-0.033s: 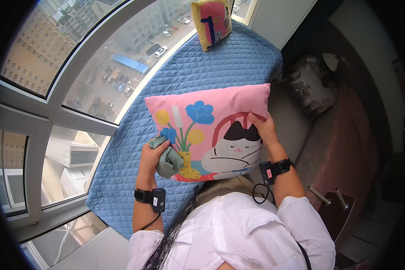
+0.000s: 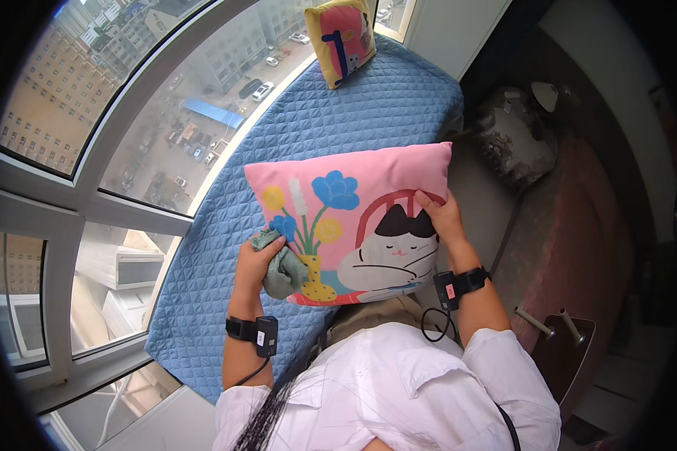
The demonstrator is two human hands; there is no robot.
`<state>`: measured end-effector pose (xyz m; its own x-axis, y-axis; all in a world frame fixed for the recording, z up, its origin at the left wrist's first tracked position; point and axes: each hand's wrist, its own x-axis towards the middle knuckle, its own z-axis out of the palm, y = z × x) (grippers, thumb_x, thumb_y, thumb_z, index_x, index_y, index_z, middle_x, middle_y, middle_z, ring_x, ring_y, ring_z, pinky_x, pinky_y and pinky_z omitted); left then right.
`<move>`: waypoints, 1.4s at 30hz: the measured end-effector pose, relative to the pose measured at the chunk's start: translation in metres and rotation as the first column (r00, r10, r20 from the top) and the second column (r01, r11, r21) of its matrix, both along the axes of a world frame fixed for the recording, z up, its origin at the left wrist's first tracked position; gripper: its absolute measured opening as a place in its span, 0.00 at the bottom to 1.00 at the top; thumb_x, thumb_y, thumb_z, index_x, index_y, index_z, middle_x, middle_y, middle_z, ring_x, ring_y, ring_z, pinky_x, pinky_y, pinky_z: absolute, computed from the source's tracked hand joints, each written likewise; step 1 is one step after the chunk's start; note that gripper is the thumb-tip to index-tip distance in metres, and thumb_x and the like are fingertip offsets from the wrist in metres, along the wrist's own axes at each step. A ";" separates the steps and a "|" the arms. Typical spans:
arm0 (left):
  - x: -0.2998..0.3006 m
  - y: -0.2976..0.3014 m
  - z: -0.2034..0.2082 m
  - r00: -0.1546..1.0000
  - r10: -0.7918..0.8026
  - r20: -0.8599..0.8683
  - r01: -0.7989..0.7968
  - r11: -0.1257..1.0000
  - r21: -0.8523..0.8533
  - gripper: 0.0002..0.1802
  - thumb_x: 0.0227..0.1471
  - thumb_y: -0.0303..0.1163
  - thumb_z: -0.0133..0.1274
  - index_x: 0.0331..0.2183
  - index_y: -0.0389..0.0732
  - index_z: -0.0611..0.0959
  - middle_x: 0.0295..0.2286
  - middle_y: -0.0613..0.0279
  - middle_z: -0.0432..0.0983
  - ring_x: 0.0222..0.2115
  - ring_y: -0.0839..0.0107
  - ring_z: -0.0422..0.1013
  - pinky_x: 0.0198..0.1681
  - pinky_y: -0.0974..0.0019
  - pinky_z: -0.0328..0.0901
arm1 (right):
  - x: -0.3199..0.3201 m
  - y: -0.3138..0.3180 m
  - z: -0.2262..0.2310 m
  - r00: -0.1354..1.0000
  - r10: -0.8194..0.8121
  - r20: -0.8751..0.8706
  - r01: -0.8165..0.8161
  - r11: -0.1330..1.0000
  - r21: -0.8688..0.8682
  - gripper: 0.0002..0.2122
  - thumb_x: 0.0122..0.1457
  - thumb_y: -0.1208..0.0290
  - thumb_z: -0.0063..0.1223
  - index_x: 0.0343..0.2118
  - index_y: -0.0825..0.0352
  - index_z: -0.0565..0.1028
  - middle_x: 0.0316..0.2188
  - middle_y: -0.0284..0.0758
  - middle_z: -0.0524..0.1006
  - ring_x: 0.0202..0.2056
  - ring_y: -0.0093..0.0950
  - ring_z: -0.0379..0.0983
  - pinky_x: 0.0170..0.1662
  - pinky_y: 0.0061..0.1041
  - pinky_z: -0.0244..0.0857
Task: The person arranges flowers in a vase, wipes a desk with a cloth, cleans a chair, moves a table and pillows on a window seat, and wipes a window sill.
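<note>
A pink cushion (image 2: 353, 222), printed with a vase of flowers and a sleeping black-and-white cat, is held up in front of me by both hands. My right hand (image 2: 445, 219) grips its right edge, thumb across the front and the other fingers hidden behind. At the lower left edge, my left hand (image 2: 254, 261) is closed on a crumpled green cloth (image 2: 284, 276) and pinches the cushion's side too. Part of the cloth hangs over the printed vase. Each wrist wears a black strap with a small box and a cable.
Below the cushion lies a blue quilted pad (image 2: 203, 301) along the window sill. A second, yellow-edged cushion (image 2: 342, 45) leans at the far end. Large windows (image 2: 180, 120) curve along the left. To the right stand a patterned, covered piece (image 2: 515, 139) and a brown panel with metal rods (image 2: 568, 353).
My view has shifted slightly, so the far cushion and window appear a little further left. Both hands keep their hold on the pink cushion, which has barely moved.
</note>
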<state>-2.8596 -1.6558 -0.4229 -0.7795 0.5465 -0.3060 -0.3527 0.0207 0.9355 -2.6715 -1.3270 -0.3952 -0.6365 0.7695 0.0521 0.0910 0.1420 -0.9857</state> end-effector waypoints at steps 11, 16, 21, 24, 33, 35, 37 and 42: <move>0.065 0.281 0.036 0.920 -0.371 -0.127 0.359 0.927 -0.105 0.08 0.48 0.29 0.59 0.31 0.34 0.80 0.25 0.64 0.77 0.24 0.76 0.72 0.28 0.71 0.67 | 0.167 0.195 -0.002 0.937 -0.336 -0.095 0.339 0.941 0.013 0.28 0.48 0.55 0.65 0.44 0.74 0.71 0.39 0.38 0.76 0.41 0.28 0.72 0.46 0.24 0.63; 0.112 0.426 0.049 0.839 -0.517 -0.171 0.494 0.855 -0.157 0.08 0.48 0.29 0.59 0.30 0.35 0.80 0.26 0.65 0.77 0.25 0.77 0.72 0.29 0.71 0.68 | 0.254 0.283 -0.022 0.836 -0.540 -0.094 0.540 0.841 -0.031 0.31 0.45 0.49 0.65 0.42 0.74 0.71 0.37 0.40 0.76 0.40 0.29 0.72 0.44 0.25 0.64; 0.162 0.560 0.056 0.684 -0.701 -0.204 0.661 0.713 -0.236 0.08 0.47 0.28 0.59 0.30 0.35 0.80 0.26 0.65 0.77 0.25 0.76 0.73 0.30 0.71 0.68 | 0.330 0.337 -0.028 0.645 -0.763 -0.032 0.762 0.646 -0.041 0.30 0.45 0.50 0.65 0.41 0.75 0.72 0.36 0.41 0.77 0.38 0.29 0.73 0.41 0.26 0.66; 0.181 0.643 0.054 0.608 -0.766 -0.209 0.719 0.643 -0.264 0.07 0.47 0.28 0.59 0.30 0.35 0.80 0.26 0.65 0.77 0.25 0.76 0.73 0.30 0.71 0.68 | 0.353 0.374 -0.036 0.548 -0.832 -0.085 0.826 0.554 -0.101 0.31 0.44 0.51 0.66 0.41 0.75 0.72 0.35 0.42 0.77 0.37 0.29 0.74 0.40 0.26 0.66; 0.276 0.880 0.047 0.262 -0.920 -0.291 0.859 0.360 -0.365 0.10 0.44 0.29 0.61 0.30 0.34 0.82 0.26 0.61 0.80 0.26 0.76 0.74 0.31 0.71 0.67 | 0.446 0.487 -0.079 0.246 -0.967 -0.066 0.930 0.254 -0.267 0.30 0.45 0.52 0.65 0.43 0.75 0.72 0.39 0.39 0.76 0.41 0.27 0.72 0.44 0.25 0.64; 0.305 0.930 0.043 0.185 -0.933 -0.307 0.862 0.305 -0.406 0.10 0.44 0.29 0.61 0.30 0.33 0.82 0.26 0.61 0.80 0.26 0.75 0.74 0.31 0.70 0.67 | 0.474 0.508 -0.085 0.193 -0.979 -0.065 0.942 0.203 -0.269 0.30 0.46 0.52 0.65 0.43 0.74 0.72 0.39 0.39 0.76 0.41 0.26 0.72 0.44 0.25 0.64; 0.351 0.980 0.033 0.114 -0.938 -0.327 0.893 0.241 -0.380 0.12 0.44 0.31 0.61 0.30 0.33 0.82 0.25 0.60 0.79 0.26 0.74 0.74 0.31 0.70 0.67 | 0.505 0.530 -0.104 0.123 -0.991 -0.061 0.955 0.135 -0.263 0.29 0.46 0.53 0.65 0.43 0.73 0.73 0.40 0.39 0.76 0.41 0.26 0.72 0.45 0.25 0.64; 0.459 1.071 0.022 -0.010 -0.971 -0.240 0.905 0.093 -0.414 0.13 0.44 0.31 0.61 0.31 0.32 0.81 0.25 0.61 0.79 0.25 0.74 0.74 0.30 0.69 0.68 | 0.586 0.578 -0.133 -0.048 -0.998 -0.029 0.952 -0.037 -0.303 0.26 0.47 0.55 0.64 0.43 0.71 0.74 0.38 0.37 0.77 0.40 0.24 0.72 0.44 0.24 0.65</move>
<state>-2.4003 -0.5845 -0.4007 0.3729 0.8754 -0.3076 0.4197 0.1366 0.8973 -2.0859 -0.7493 -0.5279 0.7792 0.6047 -0.1651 -0.1667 -0.0541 -0.9845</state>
